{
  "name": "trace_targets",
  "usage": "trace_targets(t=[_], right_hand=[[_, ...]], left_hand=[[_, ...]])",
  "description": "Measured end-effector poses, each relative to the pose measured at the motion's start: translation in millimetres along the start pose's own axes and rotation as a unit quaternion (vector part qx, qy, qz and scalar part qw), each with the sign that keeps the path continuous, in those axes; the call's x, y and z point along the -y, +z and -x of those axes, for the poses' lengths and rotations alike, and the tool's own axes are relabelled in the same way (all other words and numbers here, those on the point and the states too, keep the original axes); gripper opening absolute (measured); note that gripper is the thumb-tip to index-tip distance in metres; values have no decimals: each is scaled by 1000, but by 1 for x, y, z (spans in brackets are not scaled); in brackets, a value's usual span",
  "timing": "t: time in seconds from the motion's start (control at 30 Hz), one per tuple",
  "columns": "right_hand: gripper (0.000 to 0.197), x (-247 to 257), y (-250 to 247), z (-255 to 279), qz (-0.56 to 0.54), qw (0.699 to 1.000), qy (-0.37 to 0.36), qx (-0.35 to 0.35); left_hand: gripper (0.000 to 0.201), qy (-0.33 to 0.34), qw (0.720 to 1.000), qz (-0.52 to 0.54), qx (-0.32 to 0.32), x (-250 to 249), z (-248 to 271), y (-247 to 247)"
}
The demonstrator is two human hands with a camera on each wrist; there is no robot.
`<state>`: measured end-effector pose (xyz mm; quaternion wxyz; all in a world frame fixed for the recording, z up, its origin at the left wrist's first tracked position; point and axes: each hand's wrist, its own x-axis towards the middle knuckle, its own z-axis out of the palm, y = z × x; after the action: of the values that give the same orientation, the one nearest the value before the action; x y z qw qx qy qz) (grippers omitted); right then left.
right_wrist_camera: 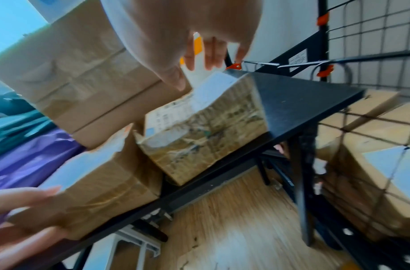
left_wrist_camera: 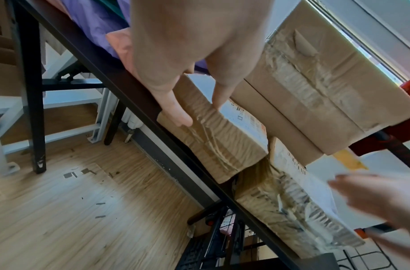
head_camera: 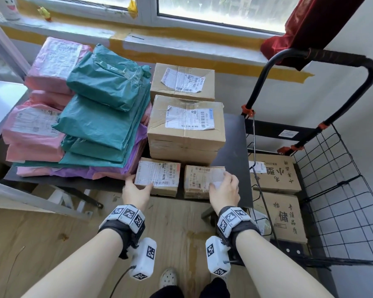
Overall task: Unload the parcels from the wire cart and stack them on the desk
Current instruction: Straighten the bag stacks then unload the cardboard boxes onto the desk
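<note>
Two small cardboard parcels sit side by side at the front edge of the black desk [head_camera: 233, 147]. My left hand [head_camera: 140, 182] touches the left small parcel [head_camera: 159, 175]: thumb on its top label, fingers along its left side, all fairly straight. In the left wrist view, the thumb and a fingertip of that hand [left_wrist_camera: 200, 112] rest on this parcel [left_wrist_camera: 222, 142]. My right hand [head_camera: 221, 181] hovers with straight fingers over the right small parcel [head_camera: 197, 181]; in the right wrist view the hand [right_wrist_camera: 199, 73] is just above the box [right_wrist_camera: 206, 131]. The wire cart [head_camera: 336, 168] at right holds two large printed boxes [head_camera: 274, 173].
Two bigger cardboard boxes [head_camera: 185, 130] are stacked behind the small ones. Pink, teal and purple mailer bags [head_camera: 103, 112] are piled on the desk's left half. The cart's black handle [head_camera: 319, 54] rises beside the desk's right edge. Wooden floor lies below.
</note>
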<state>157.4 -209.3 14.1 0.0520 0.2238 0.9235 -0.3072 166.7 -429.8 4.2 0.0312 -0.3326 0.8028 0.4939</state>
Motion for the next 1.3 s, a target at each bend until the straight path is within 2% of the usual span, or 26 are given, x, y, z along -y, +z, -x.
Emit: trace_targets(t=[0.07,0.13,0.37,0.43,0.5,0.6,0.7,0.83,1.0,1.1,1.23,1.3], right_hand=[[60,-7,1,1,-56,997,28,50],[62,-7,3,3,-90,993,24,78],[58,-6,1,4,-115,989,10,96],[56,-9,-8,6,-105,990,7,93],[56,-16,-20,6,-94,991,13,89],[54,-30,-47,4,-95,992,23,75],[48,-53,-80,-7,-108,992,29,56],[39,-97,-132,-32,-126,990,50,27],[35,-162,-185,-83,-121,991,61,19],[34,-204,-207,-124,-107,992,51,42],[32,-248,-225,-178,-75,990,24,114],[30,-263,-228,-204,-56,986,8,157]], left_hand=[[57,-16,1000,4,-6,-3,0,4],[58,-30,999,11,-6,-4,3,6],[60,-108,994,-9,-17,4,14,0],[50,-124,992,26,23,8,23,2],[38,-116,987,43,98,5,37,12],[22,-38,979,-7,201,-25,63,37],[7,18,963,-12,268,-72,91,72],[8,54,945,4,324,-128,127,138],[7,97,937,-24,336,-171,164,231],[17,73,947,-44,310,-178,176,293],[26,-31,960,-37,275,-162,187,371],[32,-83,968,-23,237,-146,187,402]])
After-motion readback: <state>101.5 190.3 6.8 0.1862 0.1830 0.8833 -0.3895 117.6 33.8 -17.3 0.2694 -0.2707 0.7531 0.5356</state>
